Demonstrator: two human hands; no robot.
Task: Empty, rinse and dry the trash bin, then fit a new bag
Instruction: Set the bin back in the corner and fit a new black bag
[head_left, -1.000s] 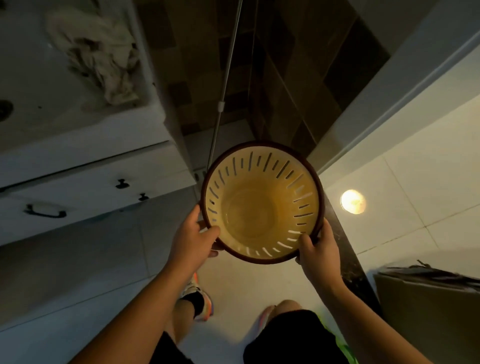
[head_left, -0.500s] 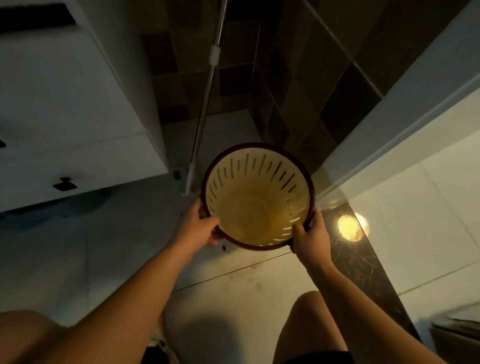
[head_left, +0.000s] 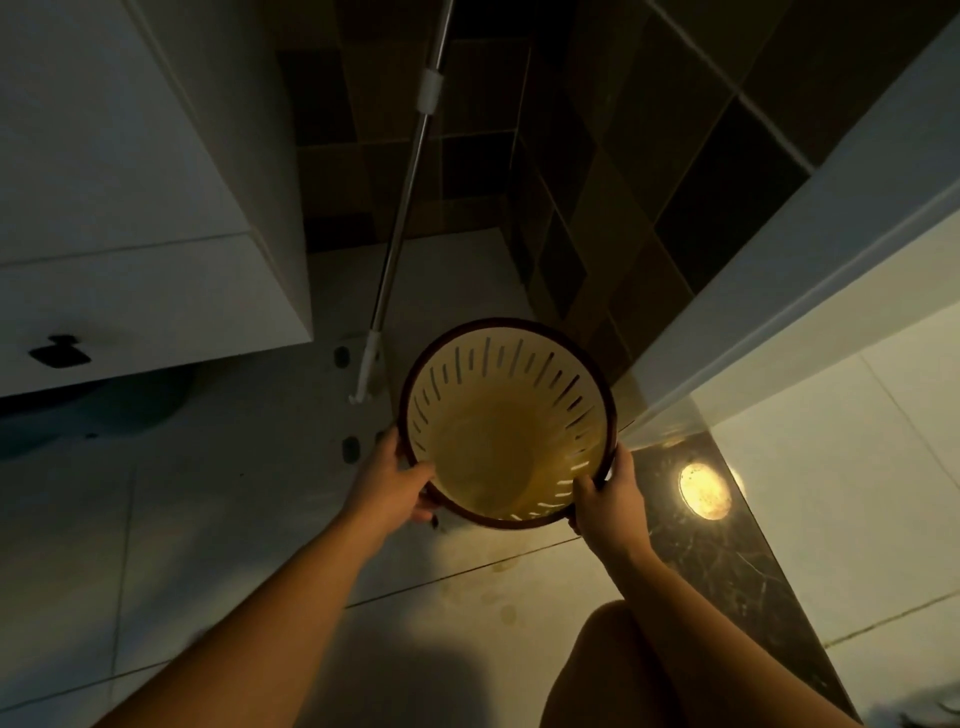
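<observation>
You are holding the trash bin (head_left: 506, 423) by its dark rim, mouth toward you, above the tiled floor (head_left: 208, 519). Your left hand (head_left: 392, 480) is gripping the near-left rim, thumb curled over the edge and inside; your right hand (head_left: 605, 496) is pinching the near-right rim the same way. The slotted wall is fanning away beyond your fingertips, and the bin looks empty, with no bag in it. A mop handle (head_left: 402, 208) is leaning just past the far rim, and a white cabinet (head_left: 130, 234) is standing well off to the left. I judge you are setting it down or checking it: keep both thumbs hooked, hold it level, and steer clear of the pole. No brand, label or writing is showing anywhere.
</observation>
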